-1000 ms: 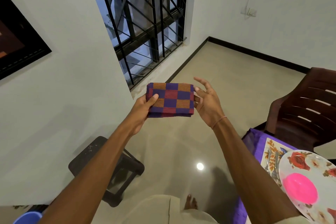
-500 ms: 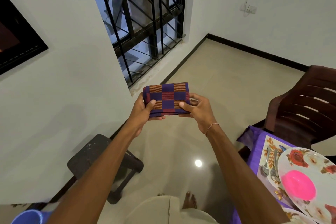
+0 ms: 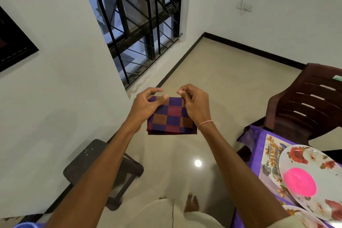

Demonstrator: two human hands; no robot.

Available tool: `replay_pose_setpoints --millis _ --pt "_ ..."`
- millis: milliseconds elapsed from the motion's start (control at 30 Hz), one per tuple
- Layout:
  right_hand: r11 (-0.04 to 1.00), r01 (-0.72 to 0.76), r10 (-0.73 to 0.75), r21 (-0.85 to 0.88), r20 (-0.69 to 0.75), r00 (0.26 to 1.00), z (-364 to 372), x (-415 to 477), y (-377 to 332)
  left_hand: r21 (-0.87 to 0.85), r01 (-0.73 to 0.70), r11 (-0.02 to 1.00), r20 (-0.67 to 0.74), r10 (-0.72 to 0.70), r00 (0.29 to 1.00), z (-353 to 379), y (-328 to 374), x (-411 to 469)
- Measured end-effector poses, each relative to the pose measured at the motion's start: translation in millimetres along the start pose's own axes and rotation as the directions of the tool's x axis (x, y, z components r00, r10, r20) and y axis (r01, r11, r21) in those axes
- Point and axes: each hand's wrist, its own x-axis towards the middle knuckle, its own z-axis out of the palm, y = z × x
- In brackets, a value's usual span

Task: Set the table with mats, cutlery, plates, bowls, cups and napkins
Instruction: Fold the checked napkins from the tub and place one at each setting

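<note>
A folded checked napkin [image 3: 171,118] in purple, red and orange hangs in the air in front of me, over the floor. My left hand [image 3: 145,106] pinches its upper left corner with thumb and fingers. My right hand [image 3: 195,104] pinches its upper right edge. At the lower right, the table with a purple cloth [image 3: 256,146] carries a floral mat [image 3: 268,155], a spoon [image 3: 267,165] and fork [image 3: 276,164], and a floral plate [image 3: 303,159] with a pink bowl [image 3: 299,181] on it.
A dark brown plastic chair [image 3: 311,105] stands behind the table at the right. A small dark stool [image 3: 92,161] stands by the wall at the lower left. A barred window [image 3: 140,22] is ahead. My bare feet [image 3: 192,202] stand on the shiny tiled floor.
The napkin has been lowered and turned so it hangs down from its top edge. Both hands have shifted from its sides to pinch the top corners.
</note>
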Motion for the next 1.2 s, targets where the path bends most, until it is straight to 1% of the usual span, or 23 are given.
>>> replay_pose_setpoints --millis 67,133,167,200,267,333,400,467,500,533,567,600,667,700,767,800,833,867,900,967,1000,1067,1200 --pt "0.955 0.117 -0.136 -0.271 -0.052 0.989 -2 3 -4 0.254 -0.097 0.962 0.036 0.091 0.995 2 5 7" --pt "0.757 0.222 -0.32 -0.614 -0.053 0.946 0 6 -16 0.37 -0.182 0.911 0.049 0.177 0.983 5 11 11" --pt "0.672 0.252 -0.369 -0.696 -0.019 0.929 3 8 -23 0.386 -0.224 0.895 0.035 0.229 0.973 7 13 14" --pt "0.63 0.278 -0.386 -0.725 0.018 0.922 7 9 -32 0.388 -0.265 0.883 0.011 0.283 0.959 8 16 16" --pt "0.622 0.278 -0.383 -0.732 0.025 0.923 12 16 -32 0.37 -0.31 0.876 -0.043 0.349 0.936 5 21 19" --pt "0.702 0.28 -0.358 -0.655 0.016 0.934 5 26 -19 0.3 -0.301 0.905 -0.09 0.341 0.936 2 21 20" --pt "0.832 0.264 -0.286 -0.488 0.03 0.958 -4 35 -6 0.257 -0.306 0.917 -0.106 0.342 0.934 3 20 19" --pt "0.948 0.138 -0.151 -0.287 -0.024 0.988 -5 38 -7 0.216 -0.312 0.925 -0.11 0.34 0.934 6 19 24" --pt "0.985 0.02 -0.034 -0.172 -0.082 0.996 -5 39 -9 0.191 -0.303 0.933 -0.115 0.328 0.937 9 18 28" --pt "0.992 -0.122 0.118 -0.03 -0.101 0.988 -7 38 -10 0.171 -0.299 0.939 -0.117 0.32 0.94 12 18 32" --pt "0.953 -0.265 0.274 0.144 -0.046 0.961 -13 36 -8 0.159 -0.297 0.942 -0.116 0.316 0.942 16 17 37" --pt "0.868 -0.39 0.386 0.308 0.077 0.919 -20 33 -4 0.148 -0.305 0.941 -0.115 0.322 0.94 20 17 42" --pt "0.732 -0.512 0.436 0.45 0.268 0.859 -34 20 11 0.134 -0.34 0.931 -0.106 0.354 0.929 34 18 54" --pt "0.733 -0.504 0.425 0.457 0.271 0.864 -38 13 18 0.131 -0.351 0.927 -0.105 0.365 0.925 42 17 58" --pt "0.787 -0.43 0.421 0.442 0.125 0.899 -48 3 34 0.075 -0.302 0.95 -0.095 0.308 0.947 69 16 69" --pt "0.804 -0.403 0.436 0.438 0.027 0.9 -56 1 43 -0.006 -0.218 0.976 -0.057 0.217 0.974 85 17 73" --pt "0.809 -0.388 0.455 0.442 -0.053 0.889 -65 0 52 -0.11 -0.091 0.99 0.035 0.095 0.995 102 18 74" --pt "0.812 -0.38 0.474 0.444 -0.119 0.872 -76 -1 60 -0.181 0.044 0.983 0.177 -0.012 0.984 116 20 74" --pt "0.809 -0.38 0.5 0.449 -0.185 0.846 -93 -3 68 -0.187 0.15 0.971 0.337 -0.08 0.938 135 23 73" --pt "0.801 -0.395 0.552 0.45 -0.301 0.777 -128 -12 89 -0.095 0.231 0.968 0.557 -0.14 0.818 171 32 69" --pt "0.806 -0.399 0.562 0.437 -0.354 0.748 -145 -18 100 -0.054 0.219 0.974 0.612 -0.141 0.778 189 37 67" --pt "0.827 -0.412 0.559 0.382 -0.489 0.67 -178 -33 123 -0.014 0.128 0.992 0.65 -0.088 0.755 230 49 63" --pt "0.811 -0.488 0.549 0.321 -0.706 0.448 -238 -81 156 0.03 -0.082 0.996 0.727 0.034 0.686 317 62 41"
